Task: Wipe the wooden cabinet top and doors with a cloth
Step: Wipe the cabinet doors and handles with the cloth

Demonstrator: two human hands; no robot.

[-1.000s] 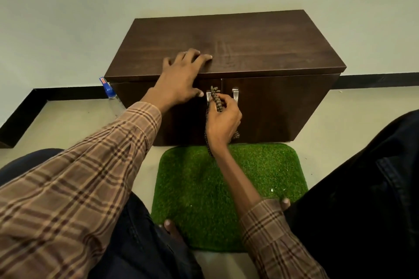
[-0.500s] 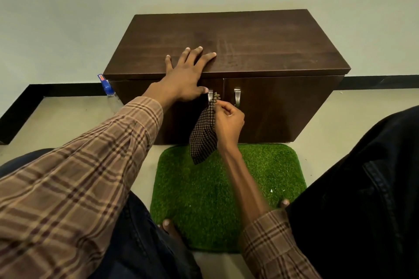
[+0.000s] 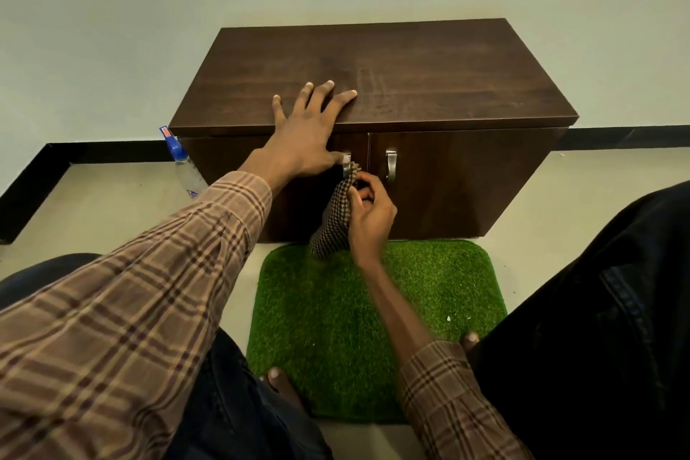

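Observation:
A low dark wooden cabinet (image 3: 429,75) stands against the wall, both doors closed, each with a metal handle. My left hand (image 3: 306,131) lies flat, fingers spread, over the front edge of the top, its thumb down by the left door's handle (image 3: 346,164). My right hand (image 3: 371,215) grips a small brown checked cloth (image 3: 334,228) and holds its upper end against that handle; the rest of the cloth hangs down in front of the left door. The right door's handle (image 3: 390,164) is uncovered.
A green artificial-grass mat (image 3: 392,310) lies on the floor before the cabinet, my toes at its near edge. A clear spray bottle with a blue top (image 3: 183,164) stands at the cabinet's left corner. My knees in dark trousers flank the mat.
The cloth was bunched inside my right hand at the handle; it now hangs loose below my fingers. My left hand has stayed on the cabinet top.

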